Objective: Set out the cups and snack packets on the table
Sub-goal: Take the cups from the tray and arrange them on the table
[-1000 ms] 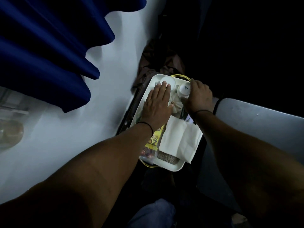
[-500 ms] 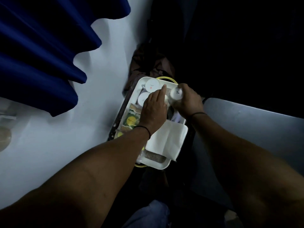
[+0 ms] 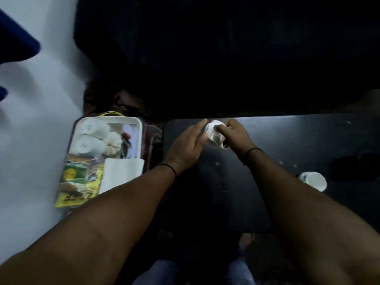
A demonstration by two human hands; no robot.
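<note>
Fingers [image 3: 223,128] around tilted cup [image 3: 213,134]

Little could be read from where I looked down; the yellow snack packet [image 3: 78,197] at the near end of the tray [image 3: 140,128] carried large dark print, but it lay blurred and I could not make out a word of it; the green packet [image 3: 72,173] above it bore a yellow round emblem and a line of pale lettering, also too smeared to read; the two upturned cups [image 3: 87,138] in the tray each showed a small red mark on the base, illegible; the cup [image 3: 213,135] I held had a dark pattern, no letters I could tell.
</note>
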